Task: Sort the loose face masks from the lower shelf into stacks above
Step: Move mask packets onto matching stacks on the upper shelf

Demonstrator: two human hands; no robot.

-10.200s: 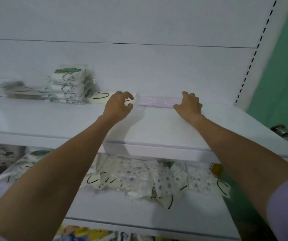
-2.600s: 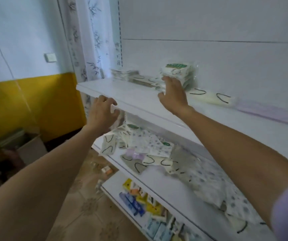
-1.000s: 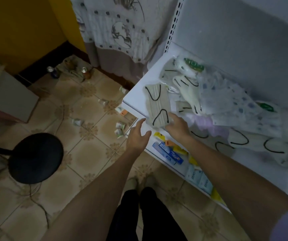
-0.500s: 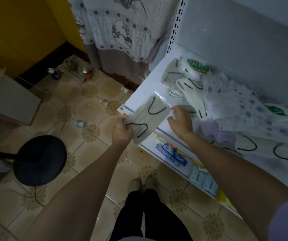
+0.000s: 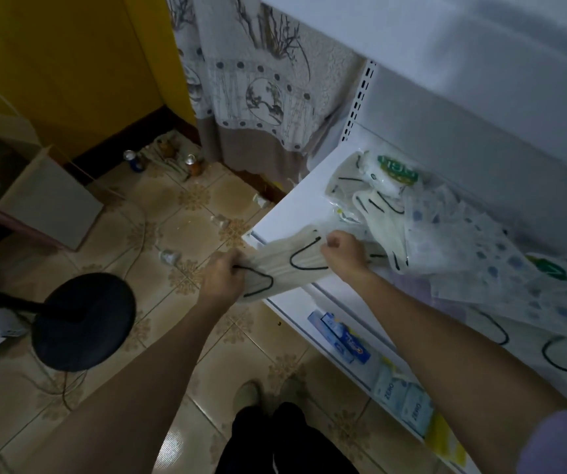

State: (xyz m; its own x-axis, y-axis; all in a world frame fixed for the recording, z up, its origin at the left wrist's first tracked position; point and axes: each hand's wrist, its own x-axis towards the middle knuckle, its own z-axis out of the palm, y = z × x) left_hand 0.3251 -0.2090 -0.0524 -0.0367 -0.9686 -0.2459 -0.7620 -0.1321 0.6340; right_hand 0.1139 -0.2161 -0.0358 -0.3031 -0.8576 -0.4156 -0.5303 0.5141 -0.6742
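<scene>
**A:** Both hands are on it! Left hand [image 5: 222,280] pinches one end of the beige mask packet [image 5: 292,265], and right hand [image 5: 342,254] curls tight round the other.

**B:** It hangs across the lower shelf's [image 5: 295,213] front corner, half out over floor tiles [image 5: 186,213].

**A:** Further back on that shelf is the loose mask pile [image 5: 463,234], spotted and cream. Under the shelf are toothpaste boxes [image 5: 338,338]. Left of it is a black stool [image 5: 82,319], well apart.
</scene>
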